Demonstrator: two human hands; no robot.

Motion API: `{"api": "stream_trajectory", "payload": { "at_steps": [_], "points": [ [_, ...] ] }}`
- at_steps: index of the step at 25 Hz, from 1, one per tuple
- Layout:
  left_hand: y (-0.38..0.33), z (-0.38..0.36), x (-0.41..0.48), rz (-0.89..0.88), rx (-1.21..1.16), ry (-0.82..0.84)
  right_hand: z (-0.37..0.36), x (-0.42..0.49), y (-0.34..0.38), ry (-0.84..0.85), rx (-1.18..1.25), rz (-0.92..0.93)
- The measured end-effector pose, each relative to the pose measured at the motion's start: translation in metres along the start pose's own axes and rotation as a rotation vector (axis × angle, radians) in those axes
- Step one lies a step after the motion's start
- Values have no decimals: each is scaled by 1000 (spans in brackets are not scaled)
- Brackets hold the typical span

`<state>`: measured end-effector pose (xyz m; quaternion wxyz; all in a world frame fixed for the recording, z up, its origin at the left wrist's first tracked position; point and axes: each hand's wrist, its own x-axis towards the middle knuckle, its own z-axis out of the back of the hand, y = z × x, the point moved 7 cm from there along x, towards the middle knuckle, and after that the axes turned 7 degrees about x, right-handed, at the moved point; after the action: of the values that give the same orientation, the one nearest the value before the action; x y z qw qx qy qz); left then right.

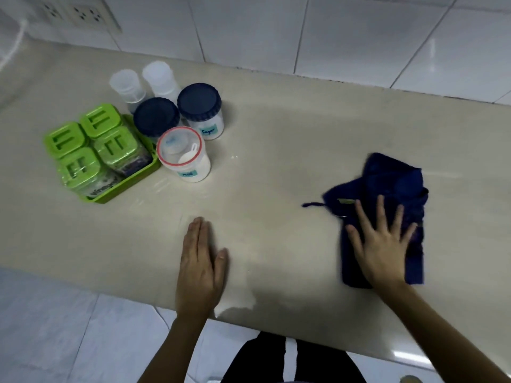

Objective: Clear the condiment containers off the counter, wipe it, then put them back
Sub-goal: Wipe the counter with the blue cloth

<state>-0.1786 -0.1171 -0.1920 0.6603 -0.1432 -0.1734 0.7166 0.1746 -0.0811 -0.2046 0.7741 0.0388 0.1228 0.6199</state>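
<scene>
Item: dark blue cloth (387, 194), crumpled, lying on the right part of the beige surface (276, 134). Soft and limp by the look of it, light, no stiffness; a loose cord trails from its left edge. Best held by pressing flat from above or bunching the near end in the palm, since any single corner would likely let the rest drag.

Item: right hand (384, 244), palm down on the near half of the cloth, fingers (362, 217) spread wide and flat, pinching nothing.

Item: left hand (200, 269), flat on the bare surface near its front edge, fingers pressed together, thumb slightly apart, holding nothing.

Item: condiment containers, grouped at the left, well apart from both hands.
- Green tray (130, 186) carrying four green-lidded jars (91, 145); probably easiest moved as one unit by the tray's rim.
- Two navy-lidded jars (199, 102), one labelled "Sugar"; ridged lids should offer good purchase.
- Red-rimmed tub (182, 153) with a scoop inside and white contents; smooth plastic wall, likely best gripped around the body.
- Two clear lidded cups (143, 81) behind; appear light, easily tipped.

All plastic, probably not fragile.
</scene>
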Motion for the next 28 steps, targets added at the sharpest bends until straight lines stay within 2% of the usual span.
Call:
{"api": "stream_trajectory", "payload": {
  "at_steps": [2,5,7,10,14,16,17,19,22,23,26,28],
  "points": [
    [3,0,0,-3,-6,1,-20,-12,79,6,-10,157],
    [4,-3,2,4,21,0,-53,-42,197,63,-23,525],
    [3,-4,-1,12,58,5,-60,-50,217,100,-28,613],
    [1,-3,1,-1,77,13,-41,-38,146,32,-46,576],
    [0,0,1,-5,51,19,3,-5,-16,7,7,162],
    [0,0,1,-9,51,14,8,3,-36,-9,27,-18],
    [1,-2,0,-10,54,20,5,5,-21,-37,13,-53],
    [3,-3,0,-14,66,31,-10,4,45,-43,-11,49],
    [2,-7,0,-26,128,46,-36,-12,144,6,-38,416],
    [1,-7,-2,-46,156,53,-39,-14,157,31,-27,472],
    [-33,-13,-2,-190,174,90,-25,-9,104,4,18,467],
    [-71,-29,0,-267,126,114,-10,-6,21,-28,38,319]
  ]
}}
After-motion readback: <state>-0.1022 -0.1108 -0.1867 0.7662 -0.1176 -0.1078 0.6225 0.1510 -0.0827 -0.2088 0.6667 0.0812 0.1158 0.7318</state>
